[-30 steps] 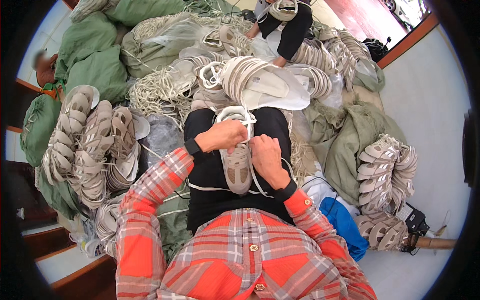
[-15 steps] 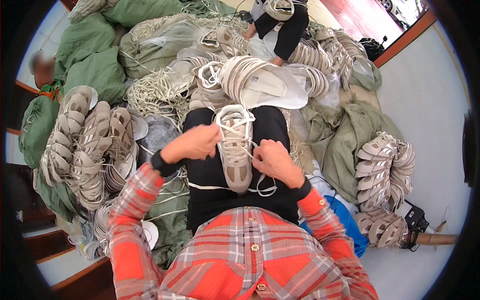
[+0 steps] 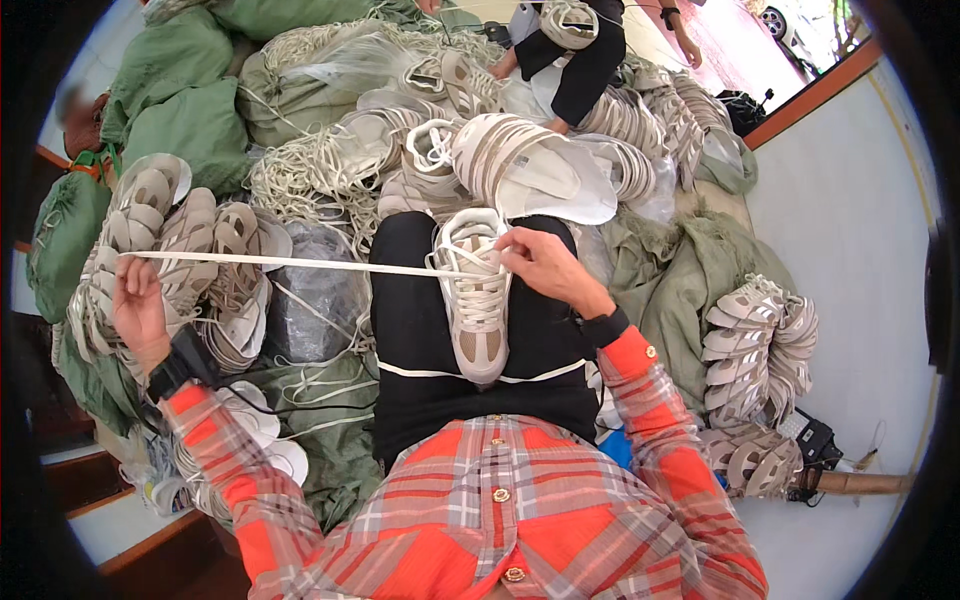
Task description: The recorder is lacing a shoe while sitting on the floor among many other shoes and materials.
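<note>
A beige and white shoe upper (image 3: 478, 290) rests on my lap, toe toward me, with pale laces crossing its front. A flat cream shoelace (image 3: 300, 262) runs taut from its eyelets out to the left. My left hand (image 3: 140, 305) is far out to that side, fingers pinched on the lace's end. At the right edge of the upper's opening, my right hand (image 3: 548, 263) grips with thumb and fingers; whether a lace is also between them cannot be made out. A thin white band (image 3: 545, 375) crosses my black-clothed thighs beneath the toe.
Nested shoe uppers (image 3: 535, 170) lie just beyond my knees, beside a heap of loose laces (image 3: 300, 180). More stacked uppers (image 3: 745, 345) stand at right, others at left near green sacks (image 3: 190, 145). Another person's dark-clothed leg (image 3: 590, 75) is at the far side.
My left hand has swung far out to the left, drawing the lace straight. My right hand has moved up from the upper's lower side to its opening.
</note>
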Motion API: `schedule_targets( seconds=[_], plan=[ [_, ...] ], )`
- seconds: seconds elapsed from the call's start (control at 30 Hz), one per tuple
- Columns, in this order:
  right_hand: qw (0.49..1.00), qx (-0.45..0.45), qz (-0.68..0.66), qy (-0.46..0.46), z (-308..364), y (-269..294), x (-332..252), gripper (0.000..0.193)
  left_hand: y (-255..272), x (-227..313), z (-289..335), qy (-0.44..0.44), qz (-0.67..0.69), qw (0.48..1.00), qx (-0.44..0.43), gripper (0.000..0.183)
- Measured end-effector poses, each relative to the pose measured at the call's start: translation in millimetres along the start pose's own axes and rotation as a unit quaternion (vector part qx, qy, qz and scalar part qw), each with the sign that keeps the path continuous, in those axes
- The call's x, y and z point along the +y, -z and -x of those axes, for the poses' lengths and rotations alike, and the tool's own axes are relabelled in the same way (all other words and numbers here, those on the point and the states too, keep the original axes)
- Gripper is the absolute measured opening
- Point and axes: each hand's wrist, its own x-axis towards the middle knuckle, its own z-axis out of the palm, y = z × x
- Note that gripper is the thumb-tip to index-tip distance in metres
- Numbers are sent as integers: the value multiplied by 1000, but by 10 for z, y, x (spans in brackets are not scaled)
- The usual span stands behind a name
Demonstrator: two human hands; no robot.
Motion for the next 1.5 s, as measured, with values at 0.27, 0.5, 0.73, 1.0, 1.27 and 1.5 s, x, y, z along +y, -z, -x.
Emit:
schedule_targets(
  seconds=[0.27,0.5,0.73,1.0,1.27,1.5],
  plan=[
    [976,-108,150,112,-3,-958,-288,15,21,-819,295,121,-8,990,77,20],
    [975,-54,211,31,363,-567,-446,17,-301,-2839,1064,285,-623,728,-26,14],
    [965,-15,257,58,69,-437,-257,17,-175,-3249,1112,126,-785,592,-137,15],
    [992,-46,115,17,-84,-469,-277,16,-162,-3285,1007,24,-806,536,-250,19],
    [979,-159,91,-88,-289,-393,-364,20,-149,-3188,865,383,-621,680,-70,21],
    [944,-109,310,33,-298,-426,-178,11,-189,-3167,784,446,-607,654,-72,28]
  ],
)
